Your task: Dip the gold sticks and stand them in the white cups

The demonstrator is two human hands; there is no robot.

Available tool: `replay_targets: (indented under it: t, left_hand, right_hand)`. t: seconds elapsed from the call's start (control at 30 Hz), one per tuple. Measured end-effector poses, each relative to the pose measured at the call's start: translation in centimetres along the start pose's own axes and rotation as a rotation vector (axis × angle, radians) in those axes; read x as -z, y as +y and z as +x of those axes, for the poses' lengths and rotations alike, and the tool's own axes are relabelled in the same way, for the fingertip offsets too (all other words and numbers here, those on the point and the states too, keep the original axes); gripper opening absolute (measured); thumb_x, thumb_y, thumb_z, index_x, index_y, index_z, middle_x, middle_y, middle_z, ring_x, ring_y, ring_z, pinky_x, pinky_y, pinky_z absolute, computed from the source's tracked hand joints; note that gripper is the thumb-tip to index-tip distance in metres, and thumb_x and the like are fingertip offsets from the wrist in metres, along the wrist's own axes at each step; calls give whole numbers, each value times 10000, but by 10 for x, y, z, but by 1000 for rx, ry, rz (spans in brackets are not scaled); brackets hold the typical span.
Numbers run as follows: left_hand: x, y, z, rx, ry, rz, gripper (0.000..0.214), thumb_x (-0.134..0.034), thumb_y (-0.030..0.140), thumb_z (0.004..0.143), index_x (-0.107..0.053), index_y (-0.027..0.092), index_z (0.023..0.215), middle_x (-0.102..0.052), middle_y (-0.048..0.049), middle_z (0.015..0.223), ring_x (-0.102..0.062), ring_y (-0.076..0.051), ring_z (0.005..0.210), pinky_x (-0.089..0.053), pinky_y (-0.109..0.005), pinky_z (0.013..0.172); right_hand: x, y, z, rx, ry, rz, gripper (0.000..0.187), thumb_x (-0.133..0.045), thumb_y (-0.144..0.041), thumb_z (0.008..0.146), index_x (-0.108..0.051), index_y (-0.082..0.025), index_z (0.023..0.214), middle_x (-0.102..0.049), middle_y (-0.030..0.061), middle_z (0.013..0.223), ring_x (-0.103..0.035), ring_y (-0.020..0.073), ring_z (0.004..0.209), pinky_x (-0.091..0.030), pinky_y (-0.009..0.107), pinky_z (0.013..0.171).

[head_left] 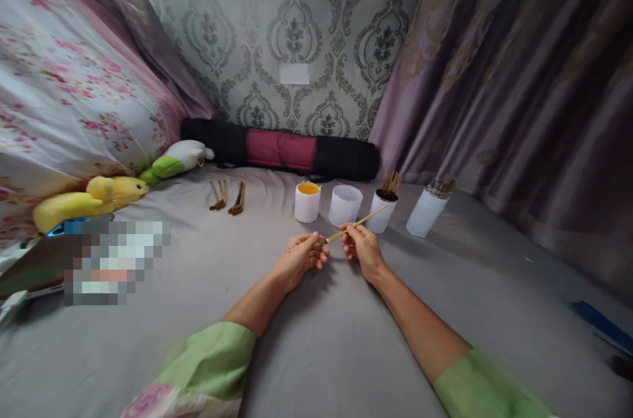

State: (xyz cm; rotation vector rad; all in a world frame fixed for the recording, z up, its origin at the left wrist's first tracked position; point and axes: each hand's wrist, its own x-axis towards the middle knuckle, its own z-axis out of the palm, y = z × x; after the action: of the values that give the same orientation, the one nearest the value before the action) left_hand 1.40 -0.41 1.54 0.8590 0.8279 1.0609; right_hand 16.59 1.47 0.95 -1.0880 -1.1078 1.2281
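In front of me, a thin paintbrush (357, 223) with a pale wooden handle slants up to the right between my two hands. My right hand (364, 248) is closed around its handle, thumb and fingertips pinching it. My left hand (301, 256) pinches the lower end, where the dark tip is partly hidden by the fingers. Just beyond stand a white cup of yellow paint (307, 204) and a whitish translucent cup (345, 206). To their right, a white cup (382, 215) holds several thin brown sticks. Beside it a taller white container (426, 211) leans, also with sticks at its mouth.
Two small bunches of brown brushes or sticks, a left bunch (218, 196) and a right bunch (237, 199), lie on the grey sheet (198, 339). A black and maroon roll (281, 149) lies along the wall. Plush toys (119, 192) and a blurred-out object (113, 263) are left; a blue object (603, 326) is right.
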Motion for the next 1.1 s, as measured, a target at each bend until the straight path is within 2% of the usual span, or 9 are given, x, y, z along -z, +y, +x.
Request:
replay_targets:
  t: [0.27,0.5,1.1]
  left_hand:
    - [-3,3,-2,196,-63,-131,112,-494,174,754,-519,94,828,-619,-98,687,-559,-100,521,-423,-189,473]
    - [0,4,-1,312,-116,-207,123,-502,128,722,-532,84,833,-618,-79,701,-553,-83,530,-440,-172,492]
    - [3,3,-3,354,-199,-206,153,-520,89,703,-543,76,854,-606,-73,733,-547,-74,562,-461,-164,531]
  right_hand:
    - [2,-2,-2,23,-22,-28,268,-515,-406,711,-559,-157,799,-460,-48,524,-412,55,389,-295,166,325]
    - [6,-2,0,24,-26,-40,248,-504,-393,712,-554,-160,780,-458,-53,516,-405,52,383,-289,164,328]
    - [6,-15,-11,-8,-36,-122,240,-487,-388,727,-541,-157,764,-451,-59,508,-378,41,363,-273,157,321]
